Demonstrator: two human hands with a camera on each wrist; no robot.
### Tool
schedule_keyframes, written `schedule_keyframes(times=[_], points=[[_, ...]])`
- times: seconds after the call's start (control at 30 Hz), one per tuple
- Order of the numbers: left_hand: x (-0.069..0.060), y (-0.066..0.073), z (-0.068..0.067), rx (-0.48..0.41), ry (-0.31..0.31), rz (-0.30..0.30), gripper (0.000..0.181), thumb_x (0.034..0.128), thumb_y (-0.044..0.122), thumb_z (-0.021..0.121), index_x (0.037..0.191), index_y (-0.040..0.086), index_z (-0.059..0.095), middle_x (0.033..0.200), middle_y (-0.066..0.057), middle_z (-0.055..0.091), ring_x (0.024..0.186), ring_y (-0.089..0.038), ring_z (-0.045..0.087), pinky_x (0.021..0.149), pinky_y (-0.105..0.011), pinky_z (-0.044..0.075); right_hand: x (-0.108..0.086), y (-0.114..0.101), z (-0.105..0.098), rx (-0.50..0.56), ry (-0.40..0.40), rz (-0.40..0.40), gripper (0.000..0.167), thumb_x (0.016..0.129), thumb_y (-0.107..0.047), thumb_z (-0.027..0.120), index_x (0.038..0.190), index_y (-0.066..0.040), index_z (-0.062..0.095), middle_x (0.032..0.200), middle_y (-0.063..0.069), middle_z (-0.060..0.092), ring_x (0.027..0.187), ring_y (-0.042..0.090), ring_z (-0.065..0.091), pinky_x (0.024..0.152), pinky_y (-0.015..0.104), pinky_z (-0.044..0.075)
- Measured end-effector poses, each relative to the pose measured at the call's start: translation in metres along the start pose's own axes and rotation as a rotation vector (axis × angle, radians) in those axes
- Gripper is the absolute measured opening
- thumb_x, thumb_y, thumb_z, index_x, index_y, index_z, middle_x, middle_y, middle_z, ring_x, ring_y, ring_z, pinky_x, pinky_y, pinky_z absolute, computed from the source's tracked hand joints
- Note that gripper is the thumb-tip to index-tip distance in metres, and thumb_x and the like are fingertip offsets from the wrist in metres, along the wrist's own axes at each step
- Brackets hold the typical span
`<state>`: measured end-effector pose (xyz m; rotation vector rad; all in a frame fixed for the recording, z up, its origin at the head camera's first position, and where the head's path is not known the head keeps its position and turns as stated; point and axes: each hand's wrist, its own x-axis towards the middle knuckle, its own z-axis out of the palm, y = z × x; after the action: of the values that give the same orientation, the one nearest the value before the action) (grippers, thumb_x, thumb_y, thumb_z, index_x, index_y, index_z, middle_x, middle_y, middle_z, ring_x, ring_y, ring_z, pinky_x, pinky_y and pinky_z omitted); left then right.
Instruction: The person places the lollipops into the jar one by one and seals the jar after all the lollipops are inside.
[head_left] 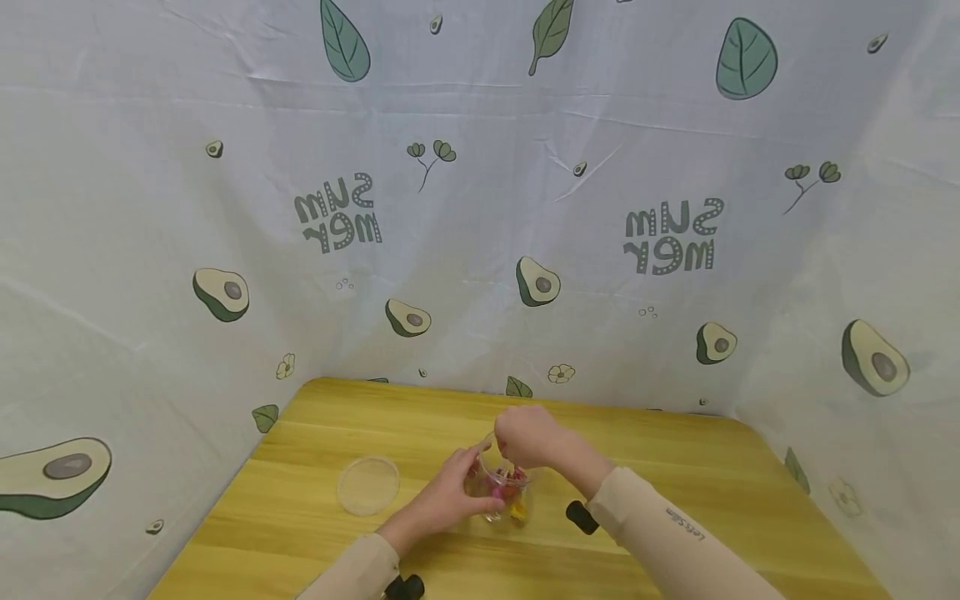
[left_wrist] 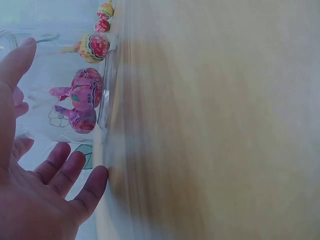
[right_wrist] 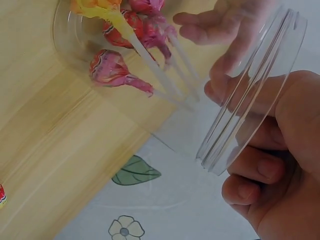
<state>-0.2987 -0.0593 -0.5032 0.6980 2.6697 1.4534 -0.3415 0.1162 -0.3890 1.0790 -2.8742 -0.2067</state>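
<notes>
A clear jar stands on the table with several wrapped lollipops inside, among them a pink lollipop and a yellow lollipop. My left hand steadies the jar from the left, thumb at the front and fingers behind; in the left wrist view the left hand has its fingers spread. At the jar's mouth is my right hand, with several fingers curled outside the rim and one finger reaching inside, near the white sticks. Whether it pinches a stick cannot be made out.
A round clear lid lies on the wooden table, left of the left hand. Outside the jar, a yellow-topped lollipop and a red lollipop appear beyond it. A printed curtain hangs around the table.
</notes>
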Motion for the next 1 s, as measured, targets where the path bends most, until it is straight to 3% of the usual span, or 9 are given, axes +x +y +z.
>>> schedule_keyframes(times=[0.3, 0.43, 0.73, 1.0], points=[[0.001, -0.001, 0.001, 0.006, -0.007, 0.002, 0.088, 0.0855, 0.048, 0.078, 0.158, 0.028, 0.032, 0.118, 0.004, 0.048, 0.111, -0.015, 0.046, 0.096, -0.042, 0.044, -0.006, 0.004, -0.003, 0.149, 0.015, -0.017, 0.009, 0.086, -0.015, 0.076, 0.078, -0.017, 0.078, 0.081, -0.007, 0.073, 0.071, 0.011, 0.064, 0.061, 0.031, 0.054], [0.001, -0.002, 0.001, 0.007, -0.011, 0.007, 0.089, 0.0856, 0.049, 0.077, 0.158, 0.026, 0.031, 0.118, 0.004, 0.048, 0.112, -0.016, 0.047, 0.095, -0.041, 0.044, -0.012, 0.007, -0.009, 0.209, 0.032, -0.027, 0.006, 0.088, -0.016, 0.075, 0.084, -0.016, 0.08, 0.088, -0.004, 0.075, 0.073, 0.01, 0.064, 0.065, 0.03, 0.053], [0.001, -0.001, 0.0, -0.014, -0.023, -0.008, 0.09, 0.0866, 0.047, 0.077, 0.159, 0.021, 0.03, 0.121, 0.002, 0.047, 0.113, -0.017, 0.046, 0.097, -0.046, 0.044, -0.032, 0.028, -0.016, 0.312, 0.119, -0.007, 0.008, 0.091, -0.018, 0.073, 0.093, -0.013, 0.079, 0.087, -0.003, 0.073, 0.062, 0.004, 0.053, 0.059, 0.025, 0.048], [0.0, -0.002, 0.001, -0.026, -0.018, -0.02, 0.091, 0.0853, 0.047, 0.079, 0.159, 0.024, 0.03, 0.122, 0.001, 0.048, 0.117, -0.019, 0.048, 0.102, -0.05, 0.043, -0.056, 0.057, -0.011, 0.439, 0.166, 0.049, 0.009, 0.092, -0.018, 0.073, 0.098, -0.012, 0.077, 0.066, -0.008, 0.056, 0.057, 0.005, 0.042, 0.054, 0.023, 0.037]])
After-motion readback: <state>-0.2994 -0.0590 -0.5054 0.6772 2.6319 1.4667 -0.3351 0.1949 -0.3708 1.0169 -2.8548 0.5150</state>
